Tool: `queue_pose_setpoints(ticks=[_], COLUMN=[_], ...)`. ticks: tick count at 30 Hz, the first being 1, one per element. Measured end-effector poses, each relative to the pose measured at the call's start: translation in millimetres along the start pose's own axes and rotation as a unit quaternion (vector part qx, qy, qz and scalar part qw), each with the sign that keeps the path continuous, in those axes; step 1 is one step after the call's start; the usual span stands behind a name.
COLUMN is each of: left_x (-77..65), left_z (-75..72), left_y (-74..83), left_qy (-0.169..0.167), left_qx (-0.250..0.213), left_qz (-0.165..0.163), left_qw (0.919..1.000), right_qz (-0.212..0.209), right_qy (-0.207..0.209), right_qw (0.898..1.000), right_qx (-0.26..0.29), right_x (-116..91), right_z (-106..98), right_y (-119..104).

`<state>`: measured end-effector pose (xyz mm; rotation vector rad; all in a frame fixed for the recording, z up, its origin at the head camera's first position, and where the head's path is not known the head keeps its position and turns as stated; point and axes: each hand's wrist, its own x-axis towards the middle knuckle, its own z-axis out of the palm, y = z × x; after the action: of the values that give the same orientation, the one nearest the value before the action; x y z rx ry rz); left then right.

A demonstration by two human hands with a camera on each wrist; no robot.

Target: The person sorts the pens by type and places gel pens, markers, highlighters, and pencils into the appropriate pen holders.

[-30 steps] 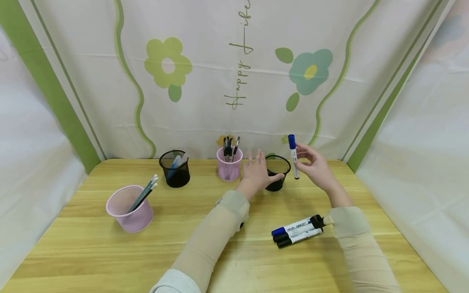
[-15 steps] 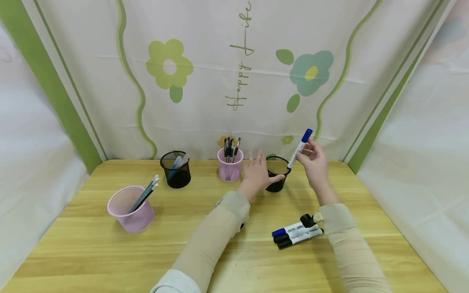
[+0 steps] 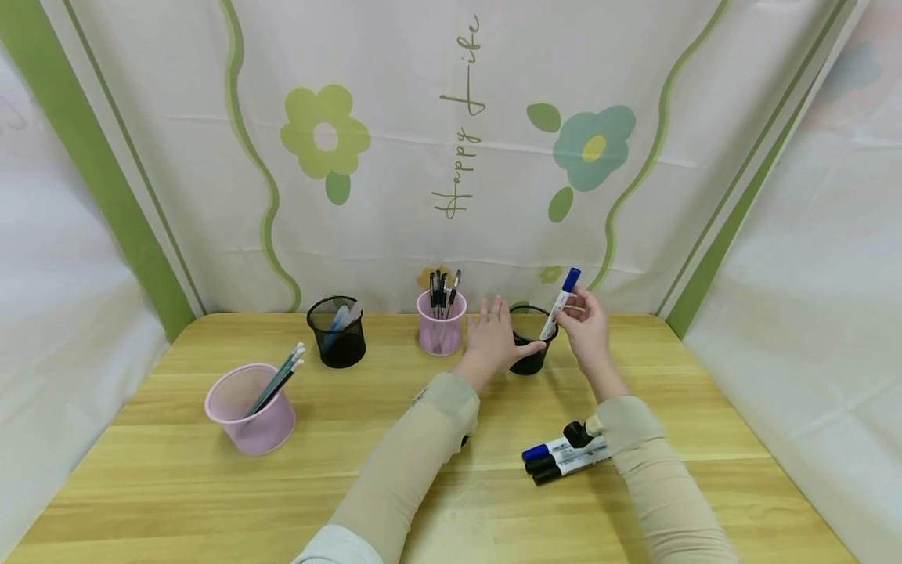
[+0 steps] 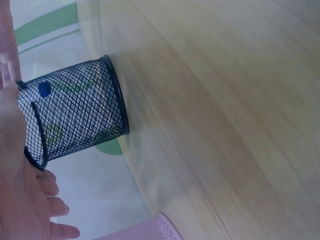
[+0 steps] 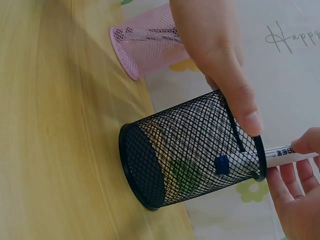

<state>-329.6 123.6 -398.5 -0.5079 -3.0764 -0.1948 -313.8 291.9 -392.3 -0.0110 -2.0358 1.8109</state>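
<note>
My right hand [image 3: 589, 333] pinches a white whiteboard marker [image 3: 560, 304] with a blue cap, held tilted. Its lower end is inside a black mesh pen cup [image 3: 528, 365]; through the mesh in the right wrist view, the marker's blue tip end [image 5: 221, 165] shows just below the rim. My left hand [image 3: 491, 345] lies at the cup's left side, fingers straight and spread, with the thumb [image 5: 245, 107] across the rim. In the left wrist view the mesh cup [image 4: 80, 105] stands upright on the table, beside that hand's palm.
Several markers [image 3: 564, 462] lie on the table below my right forearm. A pink cup [image 3: 440, 337] of black pens stands left of my left hand. Farther left are a black mesh cup [image 3: 343, 348] with pens and a wider pink cup [image 3: 257, 431] with pencils.
My right hand has moved left and tilted the marker, bringing its lower end from beside the black cup over the rim and inside. The left hand has stayed in place.
</note>
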Motion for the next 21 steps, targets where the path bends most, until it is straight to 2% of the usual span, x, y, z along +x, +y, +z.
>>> queue_pose_setpoints(ticks=[6,14,21], left_x=[1.1,1.2,2.1], left_z=[2.1,3.6,4.9], left_y=[-0.5,-0.2,-1.3], left_qy=[0.003,0.002,0.004], left_qx=[-0.003,-0.002,-0.005], left_qz=[0.0,0.002,0.002], left_qw=[1.0,1.0,1.0], right_qz=[0.014,0.002,0.002], right_qy=[0.001,0.015,0.004], right_qw=[1.0,1.0,1.0], right_qx=[-0.02,-0.008,-0.009], right_x=[-2.5,-3.4,-3.6], right_z=[1.1,-0.3,-2.5], right_y=[2.0,4.8,4.9])
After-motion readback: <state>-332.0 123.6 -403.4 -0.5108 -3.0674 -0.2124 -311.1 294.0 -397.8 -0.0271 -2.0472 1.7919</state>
